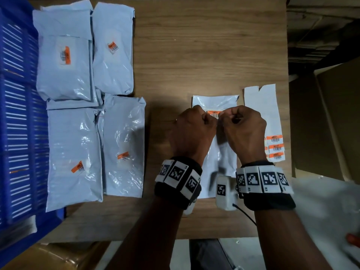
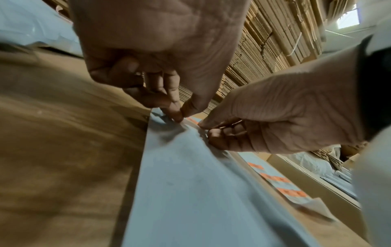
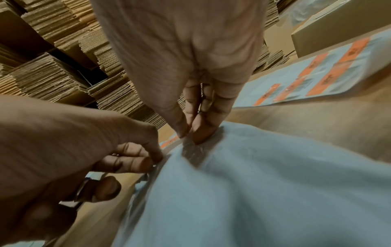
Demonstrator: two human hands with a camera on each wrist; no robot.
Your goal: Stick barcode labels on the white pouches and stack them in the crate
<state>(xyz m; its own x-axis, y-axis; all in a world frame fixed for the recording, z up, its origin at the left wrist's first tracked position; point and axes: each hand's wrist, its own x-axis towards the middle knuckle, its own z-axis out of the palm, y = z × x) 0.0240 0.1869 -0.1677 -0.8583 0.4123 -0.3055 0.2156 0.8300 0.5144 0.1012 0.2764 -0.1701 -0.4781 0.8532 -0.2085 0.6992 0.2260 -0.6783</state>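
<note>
A flat white pouch [image 1: 216, 102] lies on the wooden table [image 1: 194, 55] in front of me. An orange barcode label [image 1: 213, 114] sits near its far end. My left hand [image 1: 209, 118] and right hand [image 1: 222, 116] are both curled above it, each pinching one end of the label between thumb and forefinger. In the left wrist view the left fingertips [image 2: 176, 115] press at the label [image 2: 193, 120] on the pouch [image 2: 190, 183]. In the right wrist view my right hand [image 3: 190, 133] pinches at the pouch [image 3: 253, 183] surface. The blue crate [image 1: 15, 114] stands at the far left.
Several labelled white pouches [image 1: 64, 65] lie between the crate and the table's middle, overlapping each other. A label sheet [image 1: 261, 114] with a few orange labels [image 1: 274, 147] lies right of the pouch. Cardboard boxes [image 1: 331, 123] stand beyond the table's right edge.
</note>
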